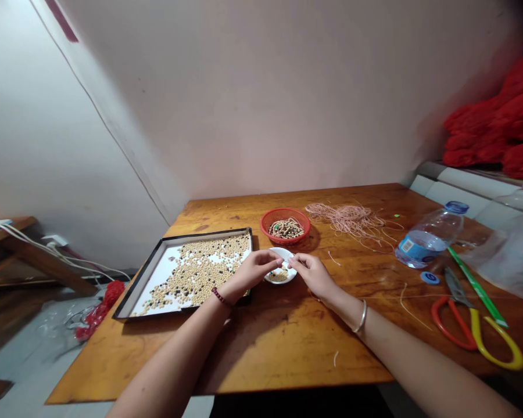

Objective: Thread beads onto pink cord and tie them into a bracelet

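My left hand (258,269) and my right hand (312,273) meet over a small white dish (291,277), fingertips pinched and almost touching. Whatever sits between the fingers is too small to make out. Tiny gold-coloured beads (279,275) lie inside the dish, partly hidden by the hands. Just left of my left hand is a black-edged tray (157,260) spread with many tan beads (200,273) and some dark ones. Behind the dish stands a red plastic basket (305,233) holding beaded strings (286,228).
Pink cord (348,217) is heaped at the back of the wooden table (261,366). To the right are a water bottle (431,235), its blue cap (430,278), a green strip (477,287) and scissors (462,313) with red and yellow handles. Red bundles (497,122) are piled far right.
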### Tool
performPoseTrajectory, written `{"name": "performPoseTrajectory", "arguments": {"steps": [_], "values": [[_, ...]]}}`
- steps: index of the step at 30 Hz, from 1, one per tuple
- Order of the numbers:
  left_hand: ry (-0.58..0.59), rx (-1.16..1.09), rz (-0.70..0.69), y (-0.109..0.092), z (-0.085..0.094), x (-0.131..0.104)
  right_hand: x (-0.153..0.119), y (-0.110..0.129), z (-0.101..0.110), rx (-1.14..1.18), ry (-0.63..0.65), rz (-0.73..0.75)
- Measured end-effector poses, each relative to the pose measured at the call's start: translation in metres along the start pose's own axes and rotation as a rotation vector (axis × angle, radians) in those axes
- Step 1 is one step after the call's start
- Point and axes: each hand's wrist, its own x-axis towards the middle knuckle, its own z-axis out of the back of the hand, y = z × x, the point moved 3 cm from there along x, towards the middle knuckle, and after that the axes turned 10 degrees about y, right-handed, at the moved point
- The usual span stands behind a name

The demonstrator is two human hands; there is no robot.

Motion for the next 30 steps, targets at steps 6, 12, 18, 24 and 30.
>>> {"name": "performPoseTrajectory", "arguments": {"steps": [6, 12, 18, 24, 30], "values": [[-0.006, -0.013, 0.001, 0.0012, 0.0002, 0.0, 0.0001, -0.0007, 0.0001, -0.008, -0.02, 0.0], [-0.002, -0.016, 0.001, 0.0001, -0.0003, 0.0, 0.0, 0.0, 0.0002, -0.006, -0.002, -0.008], [-0.011, -0.002, 0.015, 0.0002, 0.0001, 0.0003, -0.0003, 0.0009, 0.0, -0.019, -0.008, -0.008], [-0.001, 0.014, 0.004, 0.0008, -0.0002, -0.0001, -0.0003, 0.0014, -0.0005, -0.012, -0.008, -0.009], [0.006, 0.015, 0.002, 0.0031, 0.0001, 0.0002, 0.0, 0.0003, -0.0009, -0.002, -0.004, -0.007]]}}
